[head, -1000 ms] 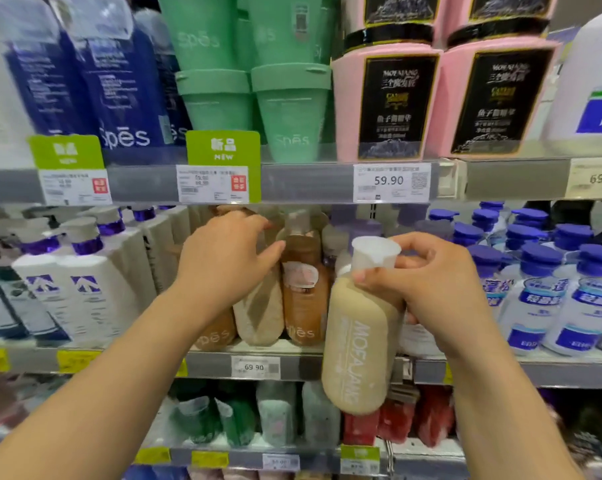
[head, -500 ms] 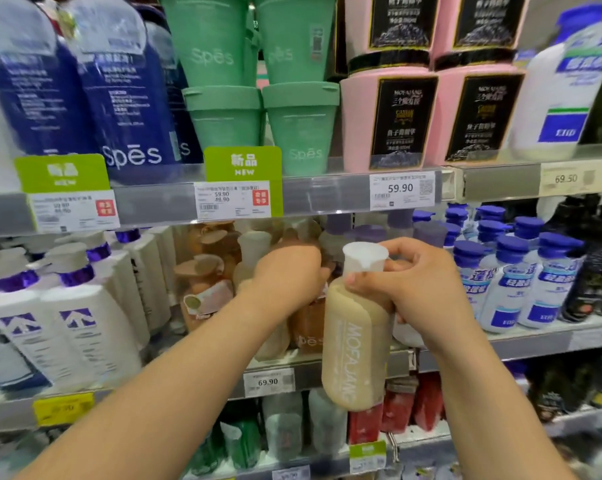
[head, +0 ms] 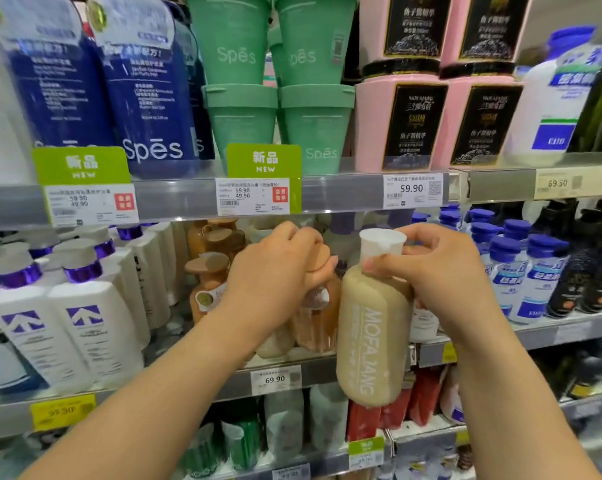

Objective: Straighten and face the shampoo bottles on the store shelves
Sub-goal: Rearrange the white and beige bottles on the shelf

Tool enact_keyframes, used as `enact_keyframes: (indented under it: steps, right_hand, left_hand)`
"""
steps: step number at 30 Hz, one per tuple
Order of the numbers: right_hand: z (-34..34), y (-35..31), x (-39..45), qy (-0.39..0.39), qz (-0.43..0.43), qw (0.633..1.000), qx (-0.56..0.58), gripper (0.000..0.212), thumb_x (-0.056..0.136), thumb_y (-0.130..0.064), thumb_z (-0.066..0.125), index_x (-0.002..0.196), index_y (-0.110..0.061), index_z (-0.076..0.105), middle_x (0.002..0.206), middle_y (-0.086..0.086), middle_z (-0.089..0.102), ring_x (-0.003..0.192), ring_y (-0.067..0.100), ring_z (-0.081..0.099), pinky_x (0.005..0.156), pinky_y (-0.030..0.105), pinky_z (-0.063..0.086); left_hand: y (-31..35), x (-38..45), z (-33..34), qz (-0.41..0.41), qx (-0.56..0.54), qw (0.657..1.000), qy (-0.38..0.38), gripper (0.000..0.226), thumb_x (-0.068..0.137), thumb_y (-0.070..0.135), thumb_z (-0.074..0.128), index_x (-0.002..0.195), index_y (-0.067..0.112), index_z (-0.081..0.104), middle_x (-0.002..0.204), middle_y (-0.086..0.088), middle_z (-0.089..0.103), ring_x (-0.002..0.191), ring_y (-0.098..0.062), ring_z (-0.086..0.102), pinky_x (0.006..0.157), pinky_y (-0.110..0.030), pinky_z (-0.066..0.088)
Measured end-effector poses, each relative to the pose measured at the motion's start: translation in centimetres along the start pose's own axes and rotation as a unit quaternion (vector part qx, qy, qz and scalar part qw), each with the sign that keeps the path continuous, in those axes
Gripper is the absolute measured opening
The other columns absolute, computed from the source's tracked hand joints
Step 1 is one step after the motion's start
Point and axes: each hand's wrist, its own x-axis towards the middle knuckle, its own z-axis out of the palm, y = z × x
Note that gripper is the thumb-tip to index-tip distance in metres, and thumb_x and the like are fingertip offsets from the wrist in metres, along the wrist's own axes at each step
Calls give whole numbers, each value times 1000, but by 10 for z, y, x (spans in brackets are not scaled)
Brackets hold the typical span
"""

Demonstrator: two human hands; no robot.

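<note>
The right hand (head: 441,275) pinches a beige bottle (head: 372,337) by its white cap, off the shelf's front edge (head: 175,389); the left hand (head: 279,271) clamps a brown bottle's (head: 318,317) top.

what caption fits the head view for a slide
Right hand holds a beige bottle off the shelf while the left hand grips a brown bottle.

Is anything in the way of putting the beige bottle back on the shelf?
Yes. The left hand and the brown bottle it grips sit in the shelf space just left of the beige MOFAJANG bottle, which the right hand holds out front.
</note>
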Motion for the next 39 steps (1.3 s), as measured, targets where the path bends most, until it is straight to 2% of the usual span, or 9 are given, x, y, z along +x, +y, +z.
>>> enact_keyframes:
  steps: [3, 8, 11, 16, 20, 23, 28, 32, 39]
  right_hand:
    - [5, 0, 3, -4, -7, 1000, -5, 33, 62, -15, 90, 89, -20, 72, 67, -7, 75, 50, -3, 61, 38, 15, 38]
    - [28, 7, 10, -11, -18, 1000, 5, 36, 62, -19, 90, 92, -21, 70, 73, -4, 76, 58, 6, 65, 45, 24, 43]
    - [45, 11, 14, -17, -21, 999, 17, 39, 64, -19, 90, 96, -21, 68, 80, -2, 78, 67, 15, 70, 55, 31, 47]
    - [65, 17, 23, -35, -27, 999, 12, 37, 70, -15, 88, 99, -22, 67, 87, -6, 78, 66, 2, 68, 59, 24, 47]
    - [76, 26, 33, -15, -26, 999, -25, 37, 68, -21, 90, 90, -31, 62, 86, -8, 77, 80, 11, 72, 77, 42, 58]
    - [81, 31, 39, -1, -19, 998, -58, 39, 67, -26, 91, 89, -34, 59, 91, -7, 75, 87, 15, 71, 84, 48, 59]
    - [87, 40, 43, 16, -13, 992, -124, 46, 70, -31, 88, 109, -23, 64, 89, 0, 75, 82, 28, 71, 75, 38, 57]
    - [86, 37, 46, -5, -10, 984, -176, 33, 80, -27, 81, 106, -18, 64, 83, 4, 72, 64, 20, 69, 56, 26, 47]
    - [87, 36, 49, -27, -17, 975, -219, 41, 87, -22, 71, 125, -17, 55, 80, 8, 70, 68, 24, 68, 59, 29, 47]
  left_hand:
    - [-7, -7, -32, 2, -43, 999, -2, 47, 83, 63, 40, 106, 30, 64, 98, 8, 60, 88, -17, 59, 73, -37, 51]
    - [-37, -23, -70, 1, -103, 995, 20, 38, 83, 62, 50, 96, 31, 67, 87, 15, 61, 81, -7, 56, 69, -23, 45]
    - [-59, -31, -83, -6, -72, 997, 29, 42, 77, 63, 47, 95, 31, 68, 85, 11, 63, 80, -12, 58, 69, -33, 48]
    - [-84, -45, -91, -52, -6, 999, 12, 34, 84, 58, 52, 97, 31, 67, 85, 8, 59, 80, -16, 55, 68, -35, 45]
    - [-99, -53, -91, -75, 44, 996, -1, 29, 81, 54, 49, 91, 30, 61, 81, 9, 50, 77, -17, 50, 63, -33, 38]
    - [-114, -55, -83, -93, 80, 992, -1, 31, 84, 53, 52, 98, 27, 63, 89, 3, 57, 82, -25, 57, 63, -35, 42]
    - [-132, -55, -57, -124, 122, 984, -25, 42, 86, 56, 49, 104, 21, 63, 92, -4, 57, 84, -30, 60, 61, -36, 47]
    - [-147, -53, -46, -134, 140, 980, -47, 41, 91, 54, 47, 102, 17, 63, 94, -7, 59, 84, -32, 60, 62, -38, 49]
    - [-157, -47, -37, -91, 208, 961, -158, 38, 98, 53, 38, 105, 22, 60, 100, -5, 63, 91, -26, 62, 63, -34, 46]
